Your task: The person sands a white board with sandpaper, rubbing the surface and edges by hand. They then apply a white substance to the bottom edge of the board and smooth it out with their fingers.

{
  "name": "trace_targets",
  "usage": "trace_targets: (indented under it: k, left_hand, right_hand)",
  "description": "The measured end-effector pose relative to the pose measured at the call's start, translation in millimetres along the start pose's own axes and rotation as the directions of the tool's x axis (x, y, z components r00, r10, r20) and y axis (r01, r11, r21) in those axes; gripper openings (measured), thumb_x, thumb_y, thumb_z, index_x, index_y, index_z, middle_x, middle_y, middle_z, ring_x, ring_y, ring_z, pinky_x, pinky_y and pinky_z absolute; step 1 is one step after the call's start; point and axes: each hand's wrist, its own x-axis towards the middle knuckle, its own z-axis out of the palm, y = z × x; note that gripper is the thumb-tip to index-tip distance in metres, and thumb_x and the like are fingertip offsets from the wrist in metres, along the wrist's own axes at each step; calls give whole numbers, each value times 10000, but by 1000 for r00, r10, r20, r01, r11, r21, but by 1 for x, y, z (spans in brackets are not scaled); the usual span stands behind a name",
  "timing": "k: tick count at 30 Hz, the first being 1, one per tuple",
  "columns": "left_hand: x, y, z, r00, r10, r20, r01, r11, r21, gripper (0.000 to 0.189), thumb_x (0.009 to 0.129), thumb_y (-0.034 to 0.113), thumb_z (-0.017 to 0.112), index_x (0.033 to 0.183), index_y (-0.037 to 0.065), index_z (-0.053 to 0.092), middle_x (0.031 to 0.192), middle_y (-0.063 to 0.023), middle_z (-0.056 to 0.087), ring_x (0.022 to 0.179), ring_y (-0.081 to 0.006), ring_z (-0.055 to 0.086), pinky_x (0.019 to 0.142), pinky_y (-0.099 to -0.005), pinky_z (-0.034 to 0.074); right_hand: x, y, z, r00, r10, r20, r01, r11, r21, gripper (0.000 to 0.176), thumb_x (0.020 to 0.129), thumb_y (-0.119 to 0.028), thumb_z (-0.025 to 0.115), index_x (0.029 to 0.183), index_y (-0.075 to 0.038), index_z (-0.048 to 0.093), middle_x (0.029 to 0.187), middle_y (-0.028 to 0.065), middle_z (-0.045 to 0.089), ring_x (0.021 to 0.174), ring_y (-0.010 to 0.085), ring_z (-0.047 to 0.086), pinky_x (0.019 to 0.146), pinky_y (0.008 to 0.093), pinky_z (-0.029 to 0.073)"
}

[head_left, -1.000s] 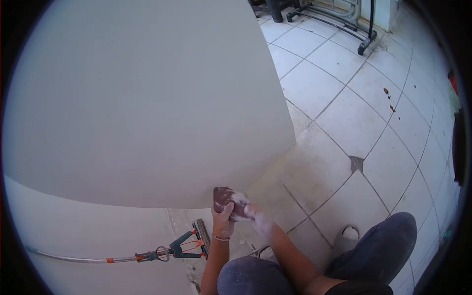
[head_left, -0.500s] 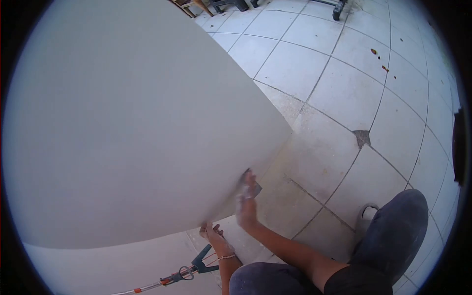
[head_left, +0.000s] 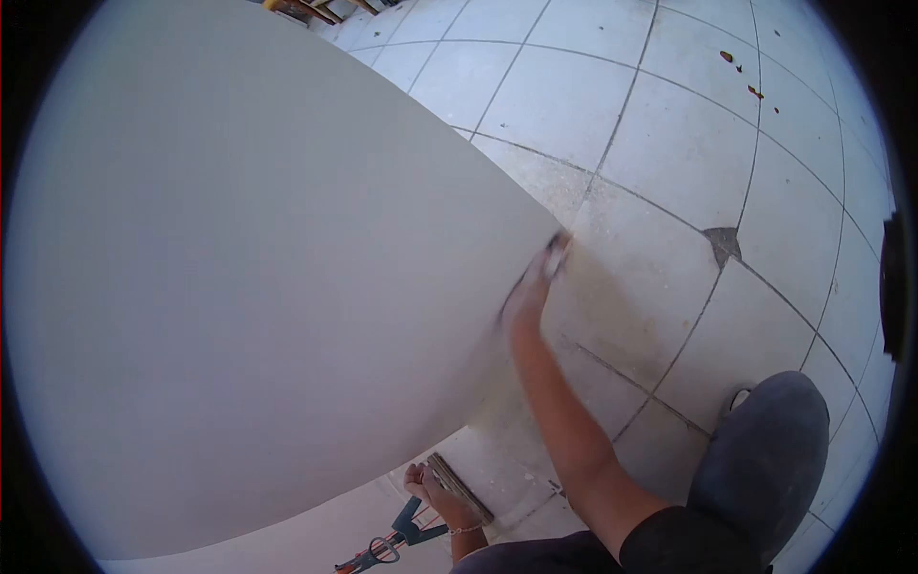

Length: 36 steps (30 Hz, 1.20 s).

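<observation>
A large smooth pale grey panel (head_left: 287, 277) fills the left and middle of the view. My right hand (head_left: 537, 282), blurred by motion and whitish with dust, presses a dark sheet (head_left: 510, 298) that looks like sandpaper against the panel's right edge, close to its corner. By the panel's lower edge is my left hand (head_left: 426, 481), its fingers curled; whether they grip the edge or anything else is hidden. Just below that hand lies a reacher grabber (head_left: 409, 521) with a teal handle.
Beneath everything is a floor of white tiles (head_left: 669, 124) with dark joints and dusty patches. A slotted drain strip (head_left: 459, 486) lies beside my left wrist. My bent knee (head_left: 765, 450) is at lower right. Wooden furniture legs (head_left: 311, 10) stand at the top; a broken tile corner (head_left: 723, 246) shows dark.
My right hand has slid up along the panel's edge toward the corner with the dark sheet. My left hand appears slightly lower, and the view has shifted, uncovering the drain strip.
</observation>
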Motion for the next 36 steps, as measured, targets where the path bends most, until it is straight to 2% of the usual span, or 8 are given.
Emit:
trace_targets:
  k: [4, 12, 15, 21, 26, 28, 33, 36]
  left_hand:
    - [14, -2, 18, 995, -67, -74, 61, 994, -89, 346, 936, 295, 435, 1202, 75, 424, 1114, -60, 486, 1007, -164, 485, 886, -334, 333]
    - [11, 2, 27, 990, -124, -64, 102, 958, -269, 474, 931, 389, 370, 1286, 75, 362, 1182, -80, 490, 1156, -188, 462, 841, -375, 334]
    - [10, 10, 1, 998, -63, 6, 62, 992, 106, 530, 922, 322, 359, 1369, 53, 268, 1250, -103, 464, 1235, -204, 422, 910, -350, 322]
    - [21, 17, 0, 971, 172, 167, -143, 974, -175, 676, 727, 68, 401, 1385, -35, 292, 1363, -153, 433, 1279, -232, 405, 1053, -324, 264]
    - [28, 16, -1, 982, 147, 121, -114, 963, -246, 805, 583, -53, 347, 1386, -70, 298, 1358, -191, 441, 1290, -267, 411, 1102, -370, 296]
    - [16, 36, 4, 962, 176, 208, -155, 981, -114, 835, 553, -91, 321, 1388, -75, 295, 1370, -210, 427, 1308, -282, 398, 1136, -387, 279]
    - [13, 31, -21, 917, 105, 385, -54, 989, -141, 873, 531, -110, 297, 1404, -84, 272, 1435, -218, 362, 1368, -291, 323, 1175, -391, 207]
    - [-2, 35, -35, 903, 29, 428, 23, 993, -117, 898, 513, -68, 322, 1411, -74, 301, 1463, -197, 351, 1390, -289, 297, 1156, -364, 226]
  right_hand:
    - [-16, -37, 25, 916, -320, 241, 385, 871, -304, 603, 1014, -263, 345, 1486, 4, 81, 1577, 116, 41, 1452, 239, -9, 1159, 376, -2]
    - [-125, 35, -33, 975, -210, 74, 193, 632, -751, 647, 1003, -351, 315, 1496, -22, 53, 1568, 141, 57, 1444, 266, 28, 1155, 402, 15]
    - [-41, -26, 19, 940, -304, 155, 337, 765, -549, 658, 999, -348, 337, 1498, -33, 46, 1570, 146, 48, 1448, 259, -9, 1154, 403, 1]
    - [-77, -40, 69, 864, -413, 288, 460, 880, -116, 709, 926, -279, 516, 1504, -101, 145, 1562, 192, 58, 1445, 333, 66, 1154, 456, 45]
    - [-169, 59, -83, 279, -313, 908, 932, 316, -177, 518, 836, -341, 630, 1308, -187, 484, 1405, 230, 399, 1384, 469, 203, 1120, 538, 170]
    - [-145, 54, -85, 266, -350, 898, 954, 232, -192, 490, 857, -367, 606, 1284, -148, 508, 1373, 209, 445, 1386, 466, 202, 1124, 533, 155]
    - [-121, -6, 21, 890, -409, 199, 448, 711, -542, 596, 970, -423, 426, 1399, -18, 337, 1507, 177, 259, 1428, 383, 113, 1144, 483, 65]
    - [-79, -5, 38, 996, -94, -10, 92, 985, -144, 730, 985, -426, 406, 1501, -52, 52, 1572, 72, 87, 1416, 187, 165, 1147, 340, 135]
